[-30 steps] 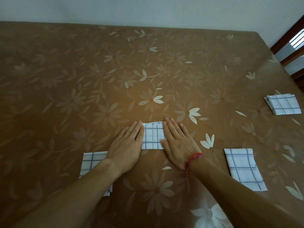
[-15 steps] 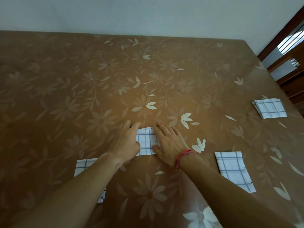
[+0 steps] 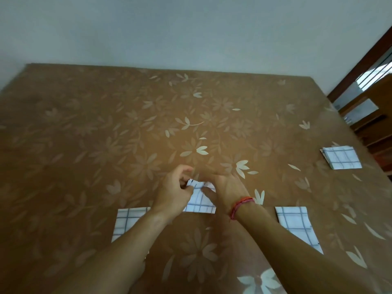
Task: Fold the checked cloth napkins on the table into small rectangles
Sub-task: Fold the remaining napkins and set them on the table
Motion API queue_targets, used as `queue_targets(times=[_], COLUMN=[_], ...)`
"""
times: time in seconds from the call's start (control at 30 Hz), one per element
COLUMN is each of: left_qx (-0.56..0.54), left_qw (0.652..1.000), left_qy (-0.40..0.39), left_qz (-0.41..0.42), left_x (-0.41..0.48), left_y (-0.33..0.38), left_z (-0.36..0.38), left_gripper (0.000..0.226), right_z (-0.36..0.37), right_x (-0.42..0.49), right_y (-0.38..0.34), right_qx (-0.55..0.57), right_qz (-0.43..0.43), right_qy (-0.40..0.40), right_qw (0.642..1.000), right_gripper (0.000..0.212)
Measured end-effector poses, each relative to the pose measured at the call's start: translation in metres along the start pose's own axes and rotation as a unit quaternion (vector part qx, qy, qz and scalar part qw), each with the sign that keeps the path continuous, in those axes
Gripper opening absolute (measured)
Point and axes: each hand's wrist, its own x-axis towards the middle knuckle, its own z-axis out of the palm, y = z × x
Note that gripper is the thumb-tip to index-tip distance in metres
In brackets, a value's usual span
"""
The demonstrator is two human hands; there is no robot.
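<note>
A small folded white napkin with blue checks lies between my hands at the table's near middle. My left hand pinches its far left corner, which is raised off the table. My right hand holds its right side, thumb on the cloth and fingers curled over the far edge. Another checked napkin lies folded at the near left, partly under my left forearm. A third napkin lies at the near right. A fourth napkin, folded small, sits by the right edge.
The table carries a brown floral cover and runs back to a pale wall. Dark wooden chair frames stand just past the table's right edge.
Both hands were pressing flat on the middle napkin; now their fingers have curled and taken hold of its far edge, lifting it. The camera has tilted up, showing more wall.
</note>
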Motion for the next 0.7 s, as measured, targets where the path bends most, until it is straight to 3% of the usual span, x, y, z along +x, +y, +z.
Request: queue_targets(times=[0.27,0.37,0.5,0.7], left_qx=[-0.108,-0.135,-0.179,-0.236], left_qw=[0.994,0.989,0.983,0.97], left_qy=[0.031,0.059,0.036,0.055], left_qz=[0.012,-0.005,-0.03,-0.035], left_x=[-0.037,-0.062,-0.107,-0.166], left_y=[0.051,0.064,0.081,0.107], left_z=[-0.037,-0.052,-0.065,-0.086], left_gripper=[0.033,0.032,0.022,0.009], right_z=[-0.067,-0.089,-0.105,-0.135], right_x=[-0.052,-0.077,-0.108,-0.157], right_y=[-0.029,-0.042,-0.063,-0.103], right_qx=[0.092,0.2,0.278,0.347], right_qz=[0.046,0.064,0.086,0.056], right_qy=[0.059,0.101,0.112,0.113], right_qw=[0.993,0.973,0.95,0.929], right_gripper=[0.008,0.006,0.021,0.007])
